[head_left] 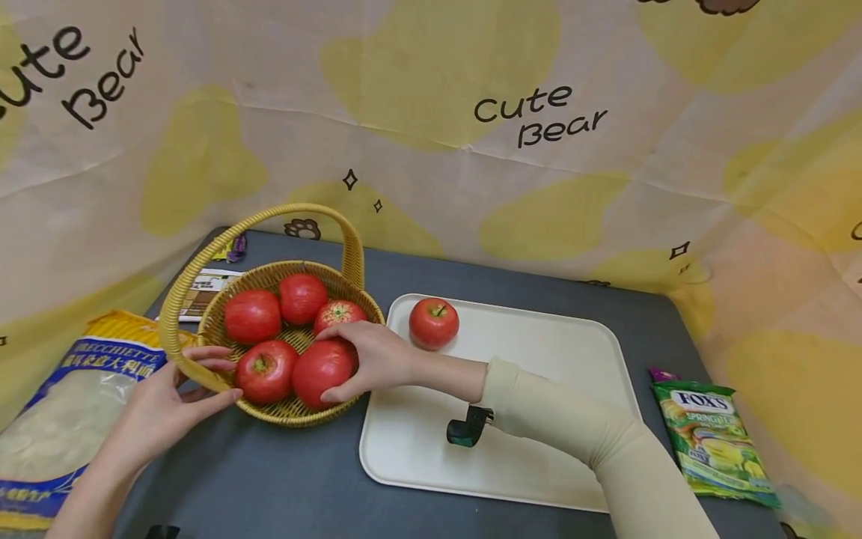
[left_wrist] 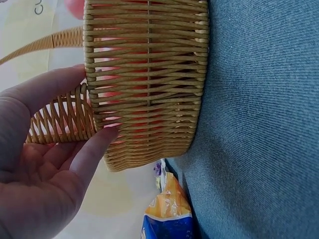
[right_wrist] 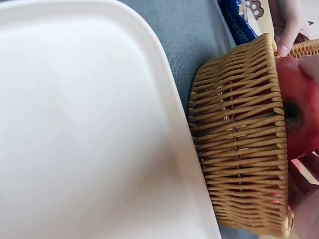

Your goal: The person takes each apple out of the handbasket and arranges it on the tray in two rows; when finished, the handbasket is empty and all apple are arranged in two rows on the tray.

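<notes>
One right-hand grip (head_left: 378, 355) around an apple (head_left: 323, 374)

**Pale fabric backdrop (head_left: 417, 187), blue-gray tabletop (head_left: 269, 479)**

On my head cam, the fabric backdrop runs behind the tabletop & along both sides, w/ big yellow blotches (head_left: 438, 67) and a few creases. I can read "Cute Bear" lettering (head_left: 539, 116) in blk, ctr and far L, plus sparkle outlines (head_left: 350, 179) and a paw print (head_left: 303, 228) near the back edge. Light's soft, approx. even. L wrist cam gives me fine ribbing on the tabletop.
</notes>
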A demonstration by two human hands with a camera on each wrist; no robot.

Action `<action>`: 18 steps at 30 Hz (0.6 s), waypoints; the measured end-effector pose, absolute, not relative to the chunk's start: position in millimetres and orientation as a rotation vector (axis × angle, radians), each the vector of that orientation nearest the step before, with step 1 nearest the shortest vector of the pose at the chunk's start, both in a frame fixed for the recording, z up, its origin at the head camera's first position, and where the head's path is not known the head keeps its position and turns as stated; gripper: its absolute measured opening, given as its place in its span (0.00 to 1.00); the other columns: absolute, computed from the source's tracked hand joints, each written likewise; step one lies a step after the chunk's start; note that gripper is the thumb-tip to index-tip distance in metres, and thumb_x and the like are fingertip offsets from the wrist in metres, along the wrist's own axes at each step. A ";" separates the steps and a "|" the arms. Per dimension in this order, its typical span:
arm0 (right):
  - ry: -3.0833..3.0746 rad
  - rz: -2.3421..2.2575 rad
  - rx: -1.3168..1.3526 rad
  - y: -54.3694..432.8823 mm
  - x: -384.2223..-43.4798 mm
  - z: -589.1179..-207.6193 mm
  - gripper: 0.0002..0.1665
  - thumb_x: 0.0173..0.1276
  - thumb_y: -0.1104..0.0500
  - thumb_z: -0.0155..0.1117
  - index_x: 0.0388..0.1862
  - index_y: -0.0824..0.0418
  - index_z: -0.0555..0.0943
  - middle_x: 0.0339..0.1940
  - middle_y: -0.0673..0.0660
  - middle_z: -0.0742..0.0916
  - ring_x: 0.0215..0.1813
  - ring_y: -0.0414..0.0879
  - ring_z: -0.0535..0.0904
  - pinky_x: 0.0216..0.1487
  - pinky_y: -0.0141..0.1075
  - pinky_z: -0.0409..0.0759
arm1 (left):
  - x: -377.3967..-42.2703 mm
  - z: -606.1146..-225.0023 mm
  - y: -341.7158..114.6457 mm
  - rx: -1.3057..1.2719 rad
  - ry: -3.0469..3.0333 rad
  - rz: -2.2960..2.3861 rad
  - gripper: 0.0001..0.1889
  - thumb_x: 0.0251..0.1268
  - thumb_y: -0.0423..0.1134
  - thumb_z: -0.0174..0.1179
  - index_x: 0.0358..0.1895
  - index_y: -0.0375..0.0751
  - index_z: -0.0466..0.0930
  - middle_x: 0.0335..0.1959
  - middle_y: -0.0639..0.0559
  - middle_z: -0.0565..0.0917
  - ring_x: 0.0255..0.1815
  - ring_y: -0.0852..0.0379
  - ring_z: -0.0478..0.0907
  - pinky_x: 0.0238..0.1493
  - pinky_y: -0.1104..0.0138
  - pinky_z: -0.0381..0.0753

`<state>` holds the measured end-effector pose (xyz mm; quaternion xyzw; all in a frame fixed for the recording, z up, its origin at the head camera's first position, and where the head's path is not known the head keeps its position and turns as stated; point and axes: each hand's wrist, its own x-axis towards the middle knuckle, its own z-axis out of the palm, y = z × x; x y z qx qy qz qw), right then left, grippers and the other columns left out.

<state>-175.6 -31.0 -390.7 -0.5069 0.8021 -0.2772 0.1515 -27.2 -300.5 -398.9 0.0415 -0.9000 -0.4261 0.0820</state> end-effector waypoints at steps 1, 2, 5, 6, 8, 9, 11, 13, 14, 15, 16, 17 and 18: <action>2.296 -0.854 -1.416 -27.4 -175.5 -389.1 0.42 0.53 0.40 0.74 0.65 0.49 0.71 0.57 0.45 0.79 0.56 0.37 0.71 0.51 0.27 0.75 | -27.4 -398.5 -300.3 0.126 -2.690 -1.274 0.31 0.53 0.37 0.74 0.60 0.35 0.72 0.45 0.43 0.84 0.41 0.77 0.77 0.37 0.84 0.75; 2.286 -0.919 -1.372 -23.4 -175.6 -387.9 0.42 0.53 0.40 0.75 0.65 0.48 0.71 0.56 0.45 0.79 0.55 0.36 0.72 0.49 0.27 0.75 | -27.5 -398.1 -300.2 0.128 -2.692 -1.272 0.31 0.53 0.37 0.74 0.60 0.35 0.72 0.46 0.43 0.84 0.40 0.77 0.76 0.37 0.84 0.75; 2.213 -1.149 -1.223 -10.2 -176.8 -383.7 0.42 0.53 0.45 0.76 0.66 0.49 0.70 0.56 0.46 0.80 0.54 0.37 0.75 0.48 0.30 0.79 | -27.6 -397.7 -299.6 0.131 -2.697 -1.276 0.31 0.53 0.37 0.74 0.60 0.35 0.72 0.45 0.43 0.84 0.40 0.77 0.77 0.37 0.84 0.75; 2.181 -1.226 -1.175 -5.6 -177.6 -382.3 0.42 0.54 0.48 0.76 0.67 0.50 0.70 0.57 0.47 0.80 0.54 0.38 0.75 0.48 0.31 0.79 | -27.5 -397.7 -299.5 0.130 -2.695 -1.278 0.31 0.53 0.37 0.74 0.60 0.35 0.71 0.45 0.44 0.84 0.40 0.77 0.77 0.37 0.84 0.75; 2.111 -1.357 -1.070 4.5 -179.1 -379.4 0.42 0.55 0.52 0.76 0.67 0.53 0.69 0.58 0.49 0.79 0.55 0.40 0.76 0.48 0.33 0.81 | -27.0 -397.9 -299.4 0.132 -2.690 -1.282 0.31 0.53 0.36 0.74 0.60 0.35 0.71 0.45 0.48 0.85 0.40 0.77 0.77 0.37 0.84 0.75; 2.067 -1.414 -1.023 9.7 -179.8 -377.6 0.41 0.55 0.55 0.75 0.68 0.54 0.69 0.59 0.51 0.78 0.56 0.42 0.77 0.48 0.35 0.81 | -26.7 -398.1 -299.6 0.131 -2.686 -1.288 0.31 0.53 0.36 0.74 0.60 0.35 0.71 0.44 0.51 0.85 0.40 0.77 0.77 0.37 0.84 0.75; 2.007 -1.506 -0.929 22.2 -181.5 -375.1 0.41 0.56 0.59 0.74 0.69 0.57 0.68 0.60 0.53 0.77 0.57 0.46 0.77 0.48 0.38 0.82 | -26.7 -398.9 -299.4 0.130 -2.678 -1.299 0.31 0.53 0.36 0.74 0.60 0.35 0.71 0.44 0.58 0.84 0.41 0.78 0.77 0.37 0.84 0.75; 1.999 -1.553 -0.853 36.3 -183.1 -373.1 0.41 0.56 0.61 0.74 0.69 0.57 0.68 0.61 0.54 0.76 0.58 0.49 0.77 0.48 0.40 0.83 | -26.4 -399.1 -299.5 0.127 -2.666 -1.315 0.32 0.53 0.36 0.74 0.60 0.35 0.71 0.43 0.64 0.84 0.41 0.78 0.77 0.37 0.84 0.75; 2.001 -1.573 -0.818 43.7 -184.0 -372.8 0.41 0.56 0.62 0.74 0.69 0.57 0.68 0.61 0.54 0.76 0.58 0.50 0.77 0.48 0.41 0.83 | -26.2 -399.4 -299.4 0.126 -2.662 -1.321 0.32 0.53 0.36 0.74 0.60 0.35 0.71 0.43 0.66 0.83 0.41 0.78 0.77 0.37 0.84 0.75; 2.017 -1.585 -0.786 51.4 -184.8 -372.5 0.42 0.56 0.62 0.74 0.69 0.56 0.68 0.61 0.54 0.76 0.59 0.51 0.76 0.48 0.42 0.83 | -26.0 -399.6 -299.2 0.124 -2.660 -1.326 0.32 0.53 0.36 0.74 0.60 0.34 0.71 0.43 0.67 0.83 0.41 0.78 0.77 0.37 0.84 0.75; 2.052 -1.586 -0.758 59.5 -185.6 -372.6 0.42 0.55 0.62 0.75 0.68 0.55 0.68 0.61 0.54 0.77 0.59 0.51 0.76 0.48 0.42 0.83 | -25.6 -399.7 -299.0 0.124 -2.659 -1.329 0.32 0.53 0.36 0.74 0.60 0.34 0.71 0.43 0.68 0.83 0.41 0.79 0.77 0.37 0.84 0.75; 2.088 -1.582 -0.728 67.7 -186.4 -372.8 0.41 0.55 0.61 0.75 0.68 0.54 0.68 0.61 0.54 0.77 0.60 0.51 0.75 0.47 0.43 0.83 | -25.4 -399.5 -299.1 0.118 -2.654 -1.339 0.31 0.53 0.36 0.74 0.60 0.34 0.71 0.43 0.69 0.83 0.41 0.78 0.77 0.37 0.84 0.75; 2.121 -1.576 -0.701 75.8 -187.0 -372.8 0.41 0.55 0.60 0.75 0.67 0.54 0.68 0.62 0.54 0.76 0.60 0.52 0.74 0.47 0.43 0.83 | -25.1 -399.6 -299.0 0.118 -2.655 -1.342 0.31 0.53 0.36 0.74 0.60 0.34 0.71 0.43 0.69 0.82 0.41 0.78 0.78 0.37 0.84 0.75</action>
